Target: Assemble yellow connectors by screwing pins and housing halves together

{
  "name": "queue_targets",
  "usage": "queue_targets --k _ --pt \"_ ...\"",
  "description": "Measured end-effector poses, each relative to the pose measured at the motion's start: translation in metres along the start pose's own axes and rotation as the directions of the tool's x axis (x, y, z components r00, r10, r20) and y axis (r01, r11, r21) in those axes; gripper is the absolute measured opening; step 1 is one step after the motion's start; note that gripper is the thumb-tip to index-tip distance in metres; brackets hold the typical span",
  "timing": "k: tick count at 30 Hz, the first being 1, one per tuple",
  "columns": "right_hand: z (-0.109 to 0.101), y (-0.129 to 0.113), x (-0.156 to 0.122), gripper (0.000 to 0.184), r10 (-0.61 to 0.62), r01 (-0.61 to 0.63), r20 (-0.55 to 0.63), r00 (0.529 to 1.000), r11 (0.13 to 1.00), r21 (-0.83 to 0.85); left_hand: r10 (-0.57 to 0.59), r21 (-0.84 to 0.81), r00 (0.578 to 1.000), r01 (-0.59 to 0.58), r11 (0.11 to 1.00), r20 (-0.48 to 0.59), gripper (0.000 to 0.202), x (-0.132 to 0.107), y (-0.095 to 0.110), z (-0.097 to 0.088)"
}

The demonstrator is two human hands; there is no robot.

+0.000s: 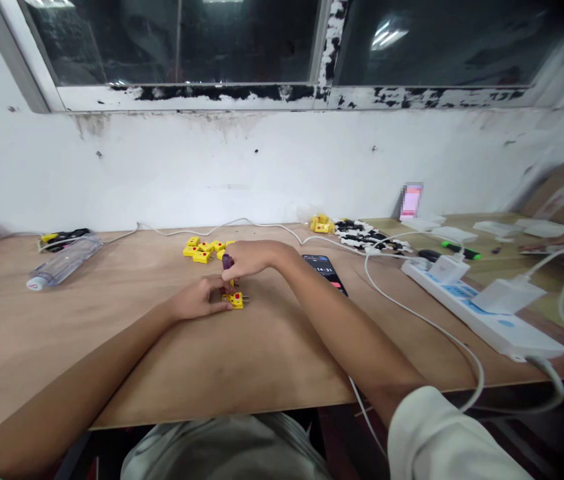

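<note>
My left hand (197, 299) rests on the table with its fingers closed on a small yellow two-pin plug (235, 301). The plug has a red dot on its face, and its two metal pins point right. Directly above it, my right hand (251, 259) grips a screwdriver (227, 263) by its dark purple handle, held upright. Fingers hide the screwdriver's lower end, so I cannot tell if its tip touches the plug. Just behind my hands lies a loose group of several more yellow plugs (203, 252), partly covered by my right hand.
A phone (326, 272) lies right of my right forearm. Farther right are a white power strip (487, 313) with chargers and trailing cables, and black-and-white parts (369, 235). A bag of yellow pieces (322, 223) sits near the wall. On the left lies a clear bottle (67, 263).
</note>
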State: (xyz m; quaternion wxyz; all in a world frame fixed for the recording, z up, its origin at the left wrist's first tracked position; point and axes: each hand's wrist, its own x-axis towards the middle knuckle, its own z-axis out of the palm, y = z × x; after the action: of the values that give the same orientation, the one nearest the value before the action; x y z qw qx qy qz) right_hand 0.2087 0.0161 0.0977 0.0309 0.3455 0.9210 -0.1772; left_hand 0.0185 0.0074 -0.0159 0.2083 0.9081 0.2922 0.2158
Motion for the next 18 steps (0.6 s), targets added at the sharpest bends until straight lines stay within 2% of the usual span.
queue_targets --k 5,10,18 --pt "0.001 0.007 0.004 0.012 -0.109 0.112 -0.053 0.993 0.992 0.06 -0.006 0.004 1.0 0.006 1.0 0.005 0.026 0.0 0.0 0.0" --pt "-0.003 0.008 0.0 0.011 -0.236 0.246 -0.106 0.966 0.965 0.091 0.003 0.008 1.0 -0.003 1.0 0.01 0.025 0.001 -0.001 0.001" --pt "-0.003 0.019 0.001 0.007 -0.254 0.261 -0.074 0.964 0.961 0.093 0.0 0.027 1.0 0.0 1.0 0.011 0.026 0.001 0.001 0.0"
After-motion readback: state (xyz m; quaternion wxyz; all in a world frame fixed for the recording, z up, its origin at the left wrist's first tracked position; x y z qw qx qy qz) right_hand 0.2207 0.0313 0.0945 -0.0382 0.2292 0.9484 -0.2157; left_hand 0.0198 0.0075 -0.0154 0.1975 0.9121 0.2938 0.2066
